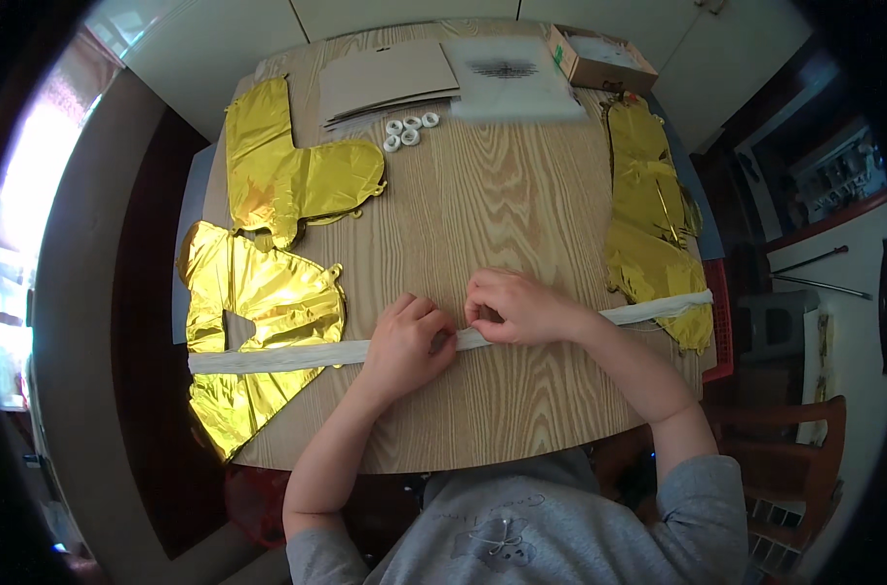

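A long, narrow white bundle of thin strands stretches from left to right across the near part of the table. Near its middle my left hand is closed on it, thumb and fingers curled together. Just to the right, the fingers of my right hand are pinched at the same bundle. Whatever lies inside the fingertips is too small to make out. The bundle's left end rests over flat gold foil balloons, and its right end crosses another pile of gold foil balloons.
Another flat gold foil balloon lies at the far left. Several small white rolls sit near a stack of grey-brown cardboard sheets. Beside that are clear plastic bags and a cardboard box. A wooden chair stands at right.
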{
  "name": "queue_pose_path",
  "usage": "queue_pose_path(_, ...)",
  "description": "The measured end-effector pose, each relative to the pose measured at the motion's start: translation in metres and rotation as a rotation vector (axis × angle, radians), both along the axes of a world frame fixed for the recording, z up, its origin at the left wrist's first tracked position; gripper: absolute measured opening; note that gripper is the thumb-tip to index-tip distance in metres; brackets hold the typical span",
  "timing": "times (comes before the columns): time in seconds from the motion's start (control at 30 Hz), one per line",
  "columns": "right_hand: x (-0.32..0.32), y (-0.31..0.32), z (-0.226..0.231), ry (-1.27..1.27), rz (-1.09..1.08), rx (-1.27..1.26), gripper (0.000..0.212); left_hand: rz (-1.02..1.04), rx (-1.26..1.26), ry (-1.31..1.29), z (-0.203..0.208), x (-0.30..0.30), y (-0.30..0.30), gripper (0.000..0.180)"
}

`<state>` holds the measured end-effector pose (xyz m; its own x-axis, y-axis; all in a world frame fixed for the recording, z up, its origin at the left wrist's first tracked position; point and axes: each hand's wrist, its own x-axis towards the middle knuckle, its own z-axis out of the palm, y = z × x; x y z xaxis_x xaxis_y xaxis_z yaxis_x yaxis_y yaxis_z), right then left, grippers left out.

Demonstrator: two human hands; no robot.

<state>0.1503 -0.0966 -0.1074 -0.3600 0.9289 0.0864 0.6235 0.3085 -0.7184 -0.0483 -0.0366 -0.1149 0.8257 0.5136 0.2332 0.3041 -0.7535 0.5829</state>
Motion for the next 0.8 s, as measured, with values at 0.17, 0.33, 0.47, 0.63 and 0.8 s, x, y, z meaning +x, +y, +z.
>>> queue_pose_path(0.17,0.0,0.0,0.006,0.106,-0.013,-0.157,0.008,-0.001,0.011,0.002,0.001,0.001,0.0,0.013)
queue_pose_path(0.33,-0.001,0.0,0.022,0.383,-0.05,-0.478,0.01,-0.009,0.02,0.018,0.0,0.0,0.0,0.015)
queue_pose_path(0.47,-0.001,-0.004,0.024,0.689,-0.018,-0.603,0.016,-0.013,0.018,0.03,0.002,0.0,0.0,0.017)
queue_pose_path(0.63,0.005,-0.007,0.055,0.317,-0.004,-0.467,0.018,0.009,0.019,-0.004,0.003,0.001,-0.002,0.019)
queue_pose_path(0.8,0.006,-0.015,0.072,-0.065,0.056,-0.259,0.019,-0.054,0.103,-0.152,0.018,0.001,-0.003,0.017)
